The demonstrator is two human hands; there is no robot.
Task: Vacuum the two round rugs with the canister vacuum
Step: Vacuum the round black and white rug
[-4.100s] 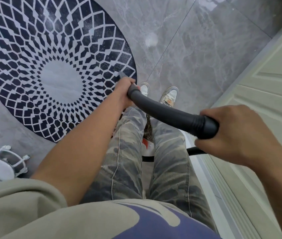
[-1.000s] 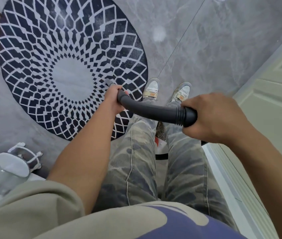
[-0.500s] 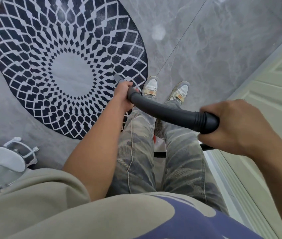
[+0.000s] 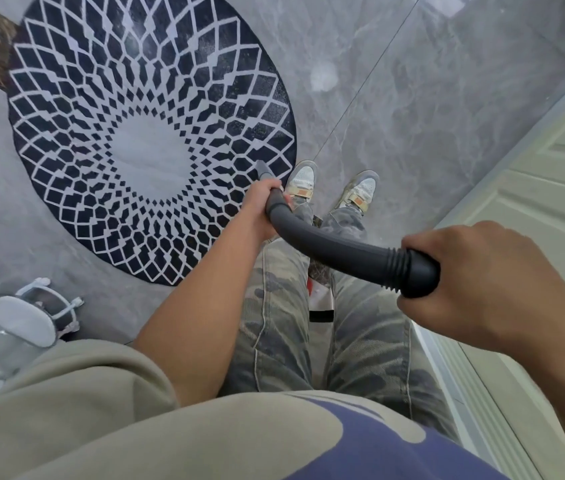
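left hand [image 4: 262, 206] and right hand [image 4: 475, 282] clench the hose [image 4: 329, 244], nozzle [image 4: 264, 170] over the rug [image 4: 101, 133]; glass jug [image 4: 4, 341] contents unclear.

No text — nothing legible here

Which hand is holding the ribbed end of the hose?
The right hand: it grips the hose at its ribbed end, near the door. The left hand holds the other end, by the nozzle at the edge of the rug.
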